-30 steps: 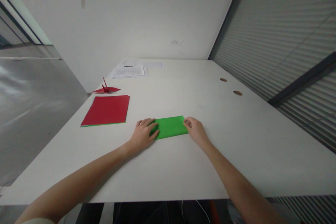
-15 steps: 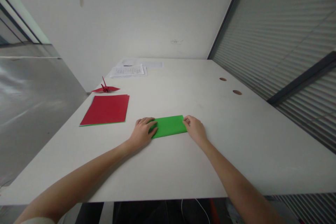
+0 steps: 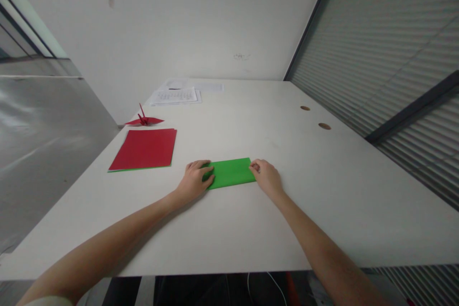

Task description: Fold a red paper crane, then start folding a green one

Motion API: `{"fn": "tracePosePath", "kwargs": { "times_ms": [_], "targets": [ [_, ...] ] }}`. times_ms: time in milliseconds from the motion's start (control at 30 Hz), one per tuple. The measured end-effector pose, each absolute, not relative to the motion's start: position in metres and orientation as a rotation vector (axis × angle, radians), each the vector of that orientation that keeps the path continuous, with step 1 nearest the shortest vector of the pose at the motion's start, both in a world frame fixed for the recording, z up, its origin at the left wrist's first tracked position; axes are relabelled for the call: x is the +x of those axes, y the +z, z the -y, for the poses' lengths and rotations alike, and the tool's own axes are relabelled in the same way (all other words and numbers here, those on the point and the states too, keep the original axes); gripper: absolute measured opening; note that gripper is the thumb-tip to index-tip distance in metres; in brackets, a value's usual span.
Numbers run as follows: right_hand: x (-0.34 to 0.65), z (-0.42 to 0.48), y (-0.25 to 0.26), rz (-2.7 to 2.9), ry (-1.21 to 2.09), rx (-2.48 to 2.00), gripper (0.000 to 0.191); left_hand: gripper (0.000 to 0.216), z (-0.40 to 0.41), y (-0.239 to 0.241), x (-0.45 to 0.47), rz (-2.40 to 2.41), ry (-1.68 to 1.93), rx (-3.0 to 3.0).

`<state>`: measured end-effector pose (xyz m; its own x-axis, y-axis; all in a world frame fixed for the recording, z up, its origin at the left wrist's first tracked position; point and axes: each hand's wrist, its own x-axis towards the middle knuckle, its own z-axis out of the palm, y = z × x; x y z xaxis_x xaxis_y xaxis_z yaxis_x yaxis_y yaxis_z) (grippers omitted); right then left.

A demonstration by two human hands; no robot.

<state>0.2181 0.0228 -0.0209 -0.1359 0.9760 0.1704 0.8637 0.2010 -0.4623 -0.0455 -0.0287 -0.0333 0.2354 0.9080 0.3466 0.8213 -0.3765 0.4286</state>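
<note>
A green sheet of paper (image 3: 231,172), folded into a long rectangle, lies flat on the white table (image 3: 251,220). My left hand (image 3: 194,180) rests on its left end, fingers curled down and pressing the paper. My right hand (image 3: 266,177) sits at the right end, its fingertips pinched together on the far right corner. Both forearms reach in from the near edge.
A stack of red square paper (image 3: 144,149) lies to the left, with a red paper crane (image 3: 144,120) behind it at the table's left edge. White printed sheets (image 3: 175,95) lie at the far side. Two round cable holes (image 3: 314,117) are on the right.
My left hand has slid a little leftward, off the middle of the green paper toward its left end. The right hand and the paper have stayed in place.
</note>
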Motion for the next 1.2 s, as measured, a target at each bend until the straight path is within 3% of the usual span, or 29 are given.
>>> {"fn": "tracePosePath", "kwargs": {
  "times_ms": [1200],
  "targets": [
    [0.2152,-0.0229,-0.0150,2.083,0.332,-1.794,0.009,0.029,0.0284,-0.0315,-0.0455,-1.704,0.775,2.357]
  ]
}}
